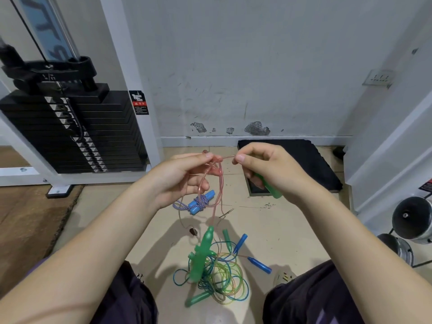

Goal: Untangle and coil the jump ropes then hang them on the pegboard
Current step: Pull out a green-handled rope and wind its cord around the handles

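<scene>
floor below pink rope (216, 183) hanging vertically

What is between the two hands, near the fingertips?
In the head view, a short stretch of pink rope with a knot spans from the left hand to the right hand.

Quick count, using the big green plastic crocodile-shaped handle (203, 252) on the floor as the reference. Green handles: three on the floor counting that one, with a plain green handle (197, 299) just below it and a slim green tapered handle (227, 237) to its right, plus a fourth green handle (271, 187) up above in the right hand (264, 168). Smooth blue tapered handles: two, both to its right (240, 243) (259, 265). One bundled blue foam-handled rope with white-and-blue braided cord (197, 203) above it. One pink translucent rope (216, 183) hangs above, held between two hands, left hand (182, 176) included.
</scene>
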A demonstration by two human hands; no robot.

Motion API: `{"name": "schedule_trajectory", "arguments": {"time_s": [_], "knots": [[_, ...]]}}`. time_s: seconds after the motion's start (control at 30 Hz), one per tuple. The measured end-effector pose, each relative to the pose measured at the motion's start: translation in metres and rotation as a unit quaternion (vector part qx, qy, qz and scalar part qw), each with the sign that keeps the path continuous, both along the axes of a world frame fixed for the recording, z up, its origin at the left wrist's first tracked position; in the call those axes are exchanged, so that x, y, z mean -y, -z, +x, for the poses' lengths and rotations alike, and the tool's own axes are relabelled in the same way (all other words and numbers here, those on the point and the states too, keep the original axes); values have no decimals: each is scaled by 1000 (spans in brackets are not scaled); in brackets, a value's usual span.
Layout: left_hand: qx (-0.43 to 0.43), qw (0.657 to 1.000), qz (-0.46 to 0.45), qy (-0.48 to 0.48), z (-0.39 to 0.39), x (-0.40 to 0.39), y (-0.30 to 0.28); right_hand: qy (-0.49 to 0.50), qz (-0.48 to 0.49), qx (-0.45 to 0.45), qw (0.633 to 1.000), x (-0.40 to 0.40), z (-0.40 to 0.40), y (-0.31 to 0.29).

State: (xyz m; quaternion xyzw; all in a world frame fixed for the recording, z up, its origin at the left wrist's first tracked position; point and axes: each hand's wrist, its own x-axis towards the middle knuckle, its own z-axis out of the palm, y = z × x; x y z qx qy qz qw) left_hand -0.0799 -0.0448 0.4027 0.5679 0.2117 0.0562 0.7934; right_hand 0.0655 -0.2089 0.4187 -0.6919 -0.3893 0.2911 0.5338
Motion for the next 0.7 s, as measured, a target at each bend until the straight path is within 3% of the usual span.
{"name": "schedule_trajectory", "arguments": {"time_s": [0.2, 0.37, 0.53, 0.7], "knots": [[29, 999, 4, 27, -2, -3, 2, -12, 17, -3, 1000, 3, 2, 0], [15, 994, 99, 41, -2, 3, 5, 10, -8, 111, 994, -1, 0, 4], [-23, 991, 126, 36, 2, 10, 7, 57, -33, 255, 965, -7, -12, 10], [-2, 998, 61, -10, 5, 3, 4, 85, -21, 217, 972, -6, -6, 8]]}}
